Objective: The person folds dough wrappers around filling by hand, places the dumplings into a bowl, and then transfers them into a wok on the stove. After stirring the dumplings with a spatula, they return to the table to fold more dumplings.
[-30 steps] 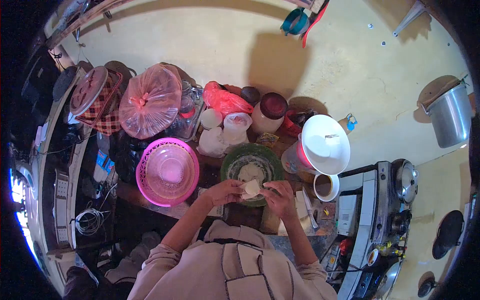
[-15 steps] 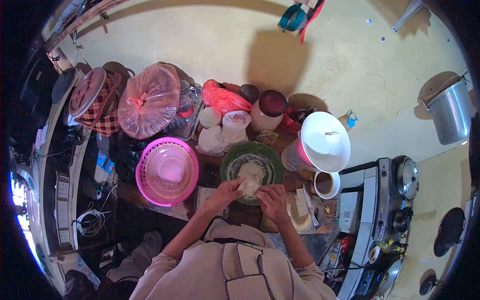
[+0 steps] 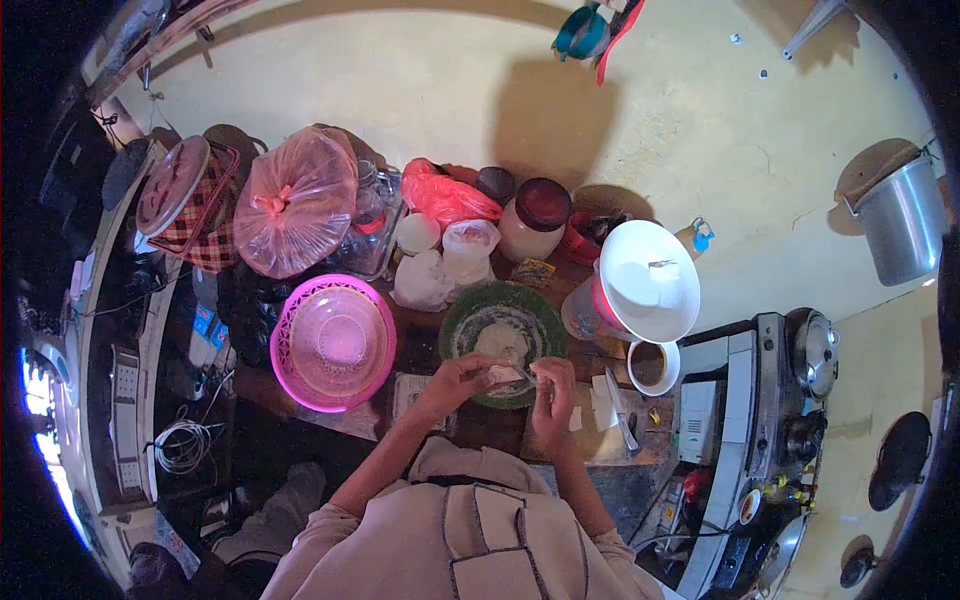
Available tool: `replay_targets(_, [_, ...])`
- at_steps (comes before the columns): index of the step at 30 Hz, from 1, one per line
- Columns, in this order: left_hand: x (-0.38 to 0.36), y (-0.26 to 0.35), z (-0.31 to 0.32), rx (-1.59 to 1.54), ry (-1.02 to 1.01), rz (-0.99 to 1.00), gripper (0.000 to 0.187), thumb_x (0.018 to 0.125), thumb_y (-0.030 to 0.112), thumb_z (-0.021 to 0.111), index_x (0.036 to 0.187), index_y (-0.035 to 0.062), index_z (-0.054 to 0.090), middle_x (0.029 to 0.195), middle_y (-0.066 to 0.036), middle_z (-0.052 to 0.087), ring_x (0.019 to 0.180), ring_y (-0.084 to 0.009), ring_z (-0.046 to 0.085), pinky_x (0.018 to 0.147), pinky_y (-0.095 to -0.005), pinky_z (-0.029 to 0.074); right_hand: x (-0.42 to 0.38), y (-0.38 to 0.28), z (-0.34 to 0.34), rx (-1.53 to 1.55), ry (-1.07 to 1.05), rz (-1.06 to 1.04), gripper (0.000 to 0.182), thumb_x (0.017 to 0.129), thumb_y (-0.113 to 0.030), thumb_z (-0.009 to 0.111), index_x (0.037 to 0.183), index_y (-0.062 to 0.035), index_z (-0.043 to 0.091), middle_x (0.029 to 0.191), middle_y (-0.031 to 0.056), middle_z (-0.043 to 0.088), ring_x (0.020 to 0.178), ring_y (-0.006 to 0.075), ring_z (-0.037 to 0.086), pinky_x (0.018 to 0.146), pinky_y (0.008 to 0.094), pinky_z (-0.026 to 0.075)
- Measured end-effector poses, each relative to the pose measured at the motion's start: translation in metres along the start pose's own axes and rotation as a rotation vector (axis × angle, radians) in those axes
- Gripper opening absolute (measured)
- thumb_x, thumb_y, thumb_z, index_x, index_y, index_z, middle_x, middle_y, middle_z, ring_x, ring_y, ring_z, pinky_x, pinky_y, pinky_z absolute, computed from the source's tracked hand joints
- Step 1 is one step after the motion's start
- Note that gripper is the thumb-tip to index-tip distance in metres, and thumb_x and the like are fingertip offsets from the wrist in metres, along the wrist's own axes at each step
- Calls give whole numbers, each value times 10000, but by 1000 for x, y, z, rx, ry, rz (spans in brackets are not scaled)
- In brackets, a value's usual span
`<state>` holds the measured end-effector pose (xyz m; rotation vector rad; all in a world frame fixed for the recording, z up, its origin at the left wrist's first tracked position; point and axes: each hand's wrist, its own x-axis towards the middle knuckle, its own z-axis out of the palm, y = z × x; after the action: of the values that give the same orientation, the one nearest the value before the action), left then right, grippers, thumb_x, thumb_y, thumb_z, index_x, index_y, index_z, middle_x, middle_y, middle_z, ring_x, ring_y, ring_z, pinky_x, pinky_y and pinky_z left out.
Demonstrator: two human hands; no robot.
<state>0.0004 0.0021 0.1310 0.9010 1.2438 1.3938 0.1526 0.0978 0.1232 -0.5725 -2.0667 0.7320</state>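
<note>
A small, pale, flat piece of dough (image 3: pixel 505 373) is pinched in the fingers of my left hand (image 3: pixel 458 388), over the near part of a green basin (image 3: pixel 552 318). My right hand (image 3: pixel 553 398) is beside it, raised at the basin's near right edge, with thumb and fingertips pressed together. Whether these fingertips hold anything is too small to make out. White flour (image 3: pixel 503 340) lies in the bottom of the basin and dusts its inner wall.
Left of the basin stands a pink basket (image 3: pixel 283 345) with a clear bowl inside. On the right are a knife (image 3: pixel 622 412) on a wooden board (image 3: pixel 600 447), a cup of dark liquid (image 3: pixel 648 366) and a white bowl (image 3: pixel 640 265). Plastic bags (image 3: pixel 420 278) and jars (image 3: pixel 540 215) line the back.
My right hand has turned more upright and drawn slightly right, away from the dough. The dough looks smaller or tilted now, and more of the flour shows.
</note>
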Motion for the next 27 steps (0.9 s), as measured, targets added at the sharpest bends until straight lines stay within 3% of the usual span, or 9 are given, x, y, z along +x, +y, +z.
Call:
replay_targets(4, [6,-6,-10,-153,-55,-133,304,817,110,534,1100,2,517,1027,-92,547,934,-153,522,831,-273,425,-3,10,-10,44,-125,16,196,700,-5,611,872,-94,578,884,91,519,843,254,513,724,351,421])
replay_targets(7, [8,0,-7,-277,-3,-136,312,802,78,555,1102,2,512,994,-58,560,904,-116,527,817,-240,418,-6,8,-10,155,-153,64,183,676,-14,632,832,-102,596,887,81,514,835,249,520,708,338,432])
replay_targets(10, [9,6,-5,-218,11,-129,302,788,80,577,1072,-2,516,956,-57,574,873,-93,533,796,-234,424,0,8,-10,111,-173,-60,185,671,-35,645,836,-100,595,893,83,509,821,233,530,681,314,445])
replay_targets(13, [11,1,-8,-107,-22,-106,263,773,68,592,1021,1,536,924,-51,582,851,-84,537,774,-228,427,8,2,-7,140,-168,-16,185,680,11,632,835,-62,561,891,74,501,819,180,525,648,262,447])
replay_targets(16, [12,-6,-13,-64,-74,-90,281,761,98,616,1019,28,529,928,-16,564,834,-84,532,740,-234,431,1,2,7,741,-160,462,143,723,-9,618,839,-39,539,864,47,517,780,119,525,619,237,454])
replay_targets(19, [12,-2,-13,13,-68,-77,275,754,89,622,1008,30,536,902,-19,566,820,-87,532,740,-233,434,3,-11,11,796,-68,698,150,754,-31,605,884,-19,531,808,19,534,714,77,524,613,221,459])
replay_targets(22, [8,10,-5,-59,60,-21,301,748,32,610,1029,-1,506,927,-54,560,855,-109,534,781,-242,433,0,-8,18,634,-23,647,157,762,-37,598,908,-11,546,780,19,553,667,82,539,608,213,464])
replay_targets(25, [6,16,10,-157,295,24,311,756,16,595,1047,5,485,932,-61,547,885,-136,534,787,-249,443,-4,-4,20,687,-32,692,149,778,-38,580,921,0,559,817,34,562,695,98,552,619,227,469])
replay_targets(27, [6,1,15,-491,349,-5,308,765,6,578,1056,5,477,921,-61,544,898,-146,535,784,-249,449,-3,-9,20,698,12,663,133,786,-39,570,910,9,563,832,41,565,702,103,555,623,230,469])
